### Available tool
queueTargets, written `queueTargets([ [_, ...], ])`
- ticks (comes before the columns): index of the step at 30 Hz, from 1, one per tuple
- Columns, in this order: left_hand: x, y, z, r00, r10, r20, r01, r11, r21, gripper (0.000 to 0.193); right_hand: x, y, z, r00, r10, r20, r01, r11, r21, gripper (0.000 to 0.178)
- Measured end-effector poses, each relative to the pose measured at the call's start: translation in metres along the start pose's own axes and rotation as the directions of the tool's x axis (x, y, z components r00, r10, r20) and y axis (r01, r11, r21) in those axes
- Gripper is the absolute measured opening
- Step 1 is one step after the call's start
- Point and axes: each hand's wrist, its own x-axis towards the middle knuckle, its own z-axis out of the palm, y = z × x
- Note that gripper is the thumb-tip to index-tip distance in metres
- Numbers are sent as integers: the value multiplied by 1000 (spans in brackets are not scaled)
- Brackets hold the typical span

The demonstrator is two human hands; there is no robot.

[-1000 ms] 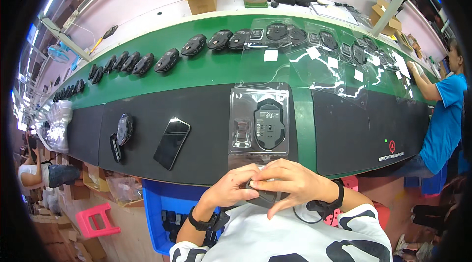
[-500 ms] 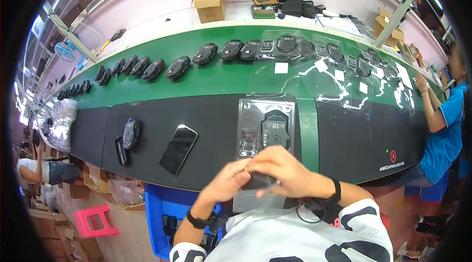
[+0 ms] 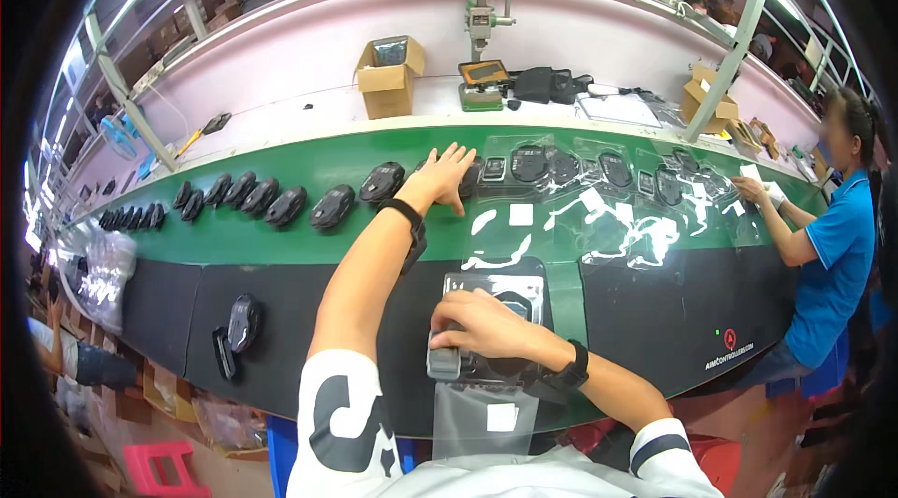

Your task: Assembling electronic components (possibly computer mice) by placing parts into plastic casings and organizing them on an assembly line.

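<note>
Tabletop (image 3: 224, 244) with dark mice (image 3: 332, 207) along its far edge

Black mats (image 3: 281, 302) cover the near part of the green tabletop. At its right end a person in a blue shirt (image 3: 837, 227) reaches toward clear packs (image 3: 599, 227), which overlap along the far side. Near the front edge, right of the middle, lies an open clear tray (image 3: 456, 285) with one mouse in it, partly hidden.

The left hand (image 3: 438, 178) stretches to the row at the far edge, fingers spread and released above a mouse; contact cannot be told. The right hand (image 3: 486, 322) is over the tray, fingers clenched on a small grey block (image 3: 443, 363) at the tray's left side.

A slim black piece (image 3: 224, 353) lies toward the left front corner.
</note>
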Motion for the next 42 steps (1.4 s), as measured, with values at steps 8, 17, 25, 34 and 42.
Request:
queueTargets([
  [8,42,2,-8,998,51,33,-46,987,-154,132,-20,-16,-12,995,-100,-30,93,980,-178,62],
  [17,6,2,-5,985,68,-156,-90,987,-136,106,-38,-16,14,974,-226,10,211,892,-399,55],
  [25,-99,8,-35,935,-31,-353,-136,889,-438,103,-39,-25,14,962,-250,108,272,876,-398,66],
  [34,-248,76,-33,834,-214,-509,-176,771,-612,104,-54,-31,26,951,-309,1,263,808,-527,59],
  [42,-325,178,75,606,-623,-494,13,628,-778,115,-38,-19,39,975,-108,-193,3,880,-476,74],
])
